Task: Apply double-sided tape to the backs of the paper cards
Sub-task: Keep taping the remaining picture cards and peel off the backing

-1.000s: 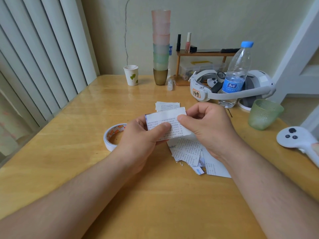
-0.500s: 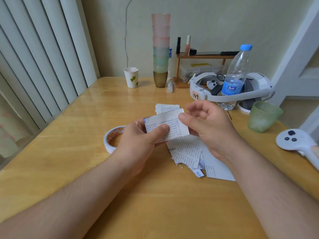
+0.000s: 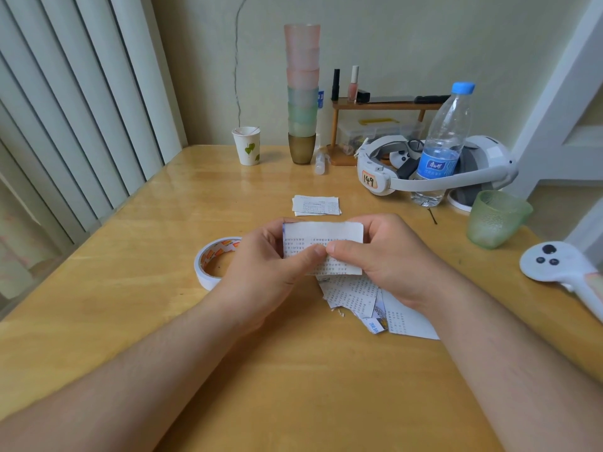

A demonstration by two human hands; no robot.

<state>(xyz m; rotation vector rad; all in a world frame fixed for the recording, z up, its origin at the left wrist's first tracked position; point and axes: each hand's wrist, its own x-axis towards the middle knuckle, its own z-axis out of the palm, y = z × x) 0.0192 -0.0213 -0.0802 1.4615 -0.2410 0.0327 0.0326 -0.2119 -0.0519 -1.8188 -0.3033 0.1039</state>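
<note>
Since half a second ago the right hand (image 3: 388, 259) has come back onto the card (image 3: 323, 247): then its fingers hovered loosely at the card's right edge, and now its thumb presses the printed face right against the thumb of the left hand (image 3: 277, 269), so both hands pinch the card between thumbs and fingers, held up over the bench (image 3: 130, 321). That reads as pressing or smoothing something on the card, though no tape strip shows on it, so the taping of this card may not be done. Going left to right: pale vertical blinds (image 3: 65, 109) fill the nine o'clock side; the tape roll (image 3: 215, 261) lies flat just at nine o'clock of the left hand, untouched; a paper cup (image 3: 247, 145) and a tall stack of tumblers (image 3: 302, 93) stand at twelve o'clock by the wall; a small pile of cards (image 3: 316, 205) sits just beyond the hands, and loose cards (image 3: 355, 298) spread beneath them; a headset (image 3: 434, 168), a water bottle (image 3: 443, 141), a green glass (image 3: 496, 218) and a white controller (image 3: 554, 262) crowd towards three o'clock.
</note>
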